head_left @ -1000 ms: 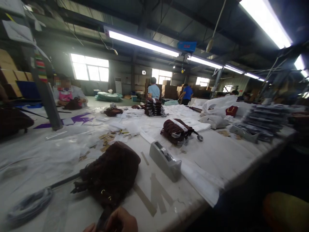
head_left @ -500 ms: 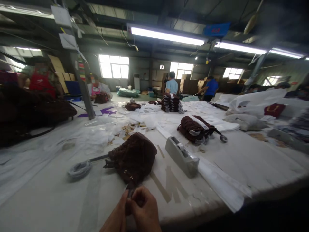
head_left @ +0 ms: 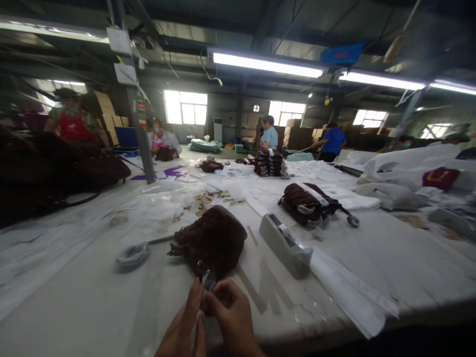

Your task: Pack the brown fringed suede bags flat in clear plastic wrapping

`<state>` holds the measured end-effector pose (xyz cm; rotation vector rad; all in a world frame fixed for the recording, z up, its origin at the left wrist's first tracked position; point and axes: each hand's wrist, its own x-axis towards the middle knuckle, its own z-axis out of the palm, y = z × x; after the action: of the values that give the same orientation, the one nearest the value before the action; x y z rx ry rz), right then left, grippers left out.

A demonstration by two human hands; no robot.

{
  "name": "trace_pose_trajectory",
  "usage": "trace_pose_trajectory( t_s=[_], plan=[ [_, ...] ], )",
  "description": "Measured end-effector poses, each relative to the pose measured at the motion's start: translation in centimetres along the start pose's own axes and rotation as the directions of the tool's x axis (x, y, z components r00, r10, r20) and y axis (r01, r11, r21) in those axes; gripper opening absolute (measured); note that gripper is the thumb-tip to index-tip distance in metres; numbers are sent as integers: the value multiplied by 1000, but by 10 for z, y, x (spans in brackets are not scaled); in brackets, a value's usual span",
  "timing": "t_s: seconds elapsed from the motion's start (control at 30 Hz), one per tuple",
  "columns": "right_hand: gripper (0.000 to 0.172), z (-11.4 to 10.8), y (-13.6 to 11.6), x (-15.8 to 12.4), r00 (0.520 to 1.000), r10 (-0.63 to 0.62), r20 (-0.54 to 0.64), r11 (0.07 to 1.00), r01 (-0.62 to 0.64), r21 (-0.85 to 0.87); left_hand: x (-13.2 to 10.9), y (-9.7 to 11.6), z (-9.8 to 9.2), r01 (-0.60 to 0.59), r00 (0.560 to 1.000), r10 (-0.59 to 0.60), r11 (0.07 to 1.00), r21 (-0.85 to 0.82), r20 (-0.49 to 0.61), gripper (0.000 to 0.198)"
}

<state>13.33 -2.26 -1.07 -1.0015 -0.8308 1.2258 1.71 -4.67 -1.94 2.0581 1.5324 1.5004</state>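
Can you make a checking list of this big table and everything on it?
Surface: white table, long and crowded.
Job's things: brown bag lying flat; small shiny piece at its near end.
Clutter: tape dispenser, paper scraps, second bag bundle.
Hands: left hand and right hand both pinch the small shiny piece.
Cables: dark cord at left; overhead wires.
Surroundings: co-worker, cardboard boxes, strip light.

Factory packing hall – long worktable [head_left: 372, 258], stacked cartons [head_left: 107, 116]; strip lights [head_left: 267, 64], co-workers [head_left: 268, 134]
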Motion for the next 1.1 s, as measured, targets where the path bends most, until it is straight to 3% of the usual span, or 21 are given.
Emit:
trace_pose_trajectory(
  t_s=[0.07,0.17,0.27,0.5,0.6,0.73,0.83,0.93,1.0,1.07,1.1],
  plan=[
    [40,-3,-11,-1,1000,24,18,999,-25,20,10,5,-11,171,984,-168,984,-53,55,50],
    [40,-7,-19,-1,998,45,36,999,-46,10,30,6,-22,418,899,-359,875,-244,250,52],
    [38,-10,-19,-1,997,73,34,997,-72,-28,44,3,-25,510,853,-387,761,-402,349,50],
    [37,-10,-19,-1,997,73,36,996,-70,-55,52,3,-30,640,748,-397,644,-420,532,37],
    [36,-9,-20,-1,998,57,39,994,-53,-98,52,1,-30,650,737,-376,624,-434,562,39],
    [33,-6,-22,-5,998,44,42,979,-34,-202,47,-8,-23,595,781,-403,713,-372,476,41],
    [26,-14,-34,-5,991,17,133,938,30,-344,42,-15,-17,567,798,-419,767,-301,434,45],
    [26,-50,-65,0,970,-178,167,781,242,-576,40,-17,-16,579,781,-448,781,-235,435,51],
    [24,-91,-95,9,903,-417,103,538,337,-773,39,-17,-17,594,772,-475,775,-216,422,54],
    [26,-138,-123,21,808,-584,74,307,305,-902,37,-19,-17,613,762,-499,761,-213,413,57],
    [27,-161,-136,28,787,-614,62,224,249,-942,37,-20,-16,624,755,-509,752,-214,414,58]
  ],
)
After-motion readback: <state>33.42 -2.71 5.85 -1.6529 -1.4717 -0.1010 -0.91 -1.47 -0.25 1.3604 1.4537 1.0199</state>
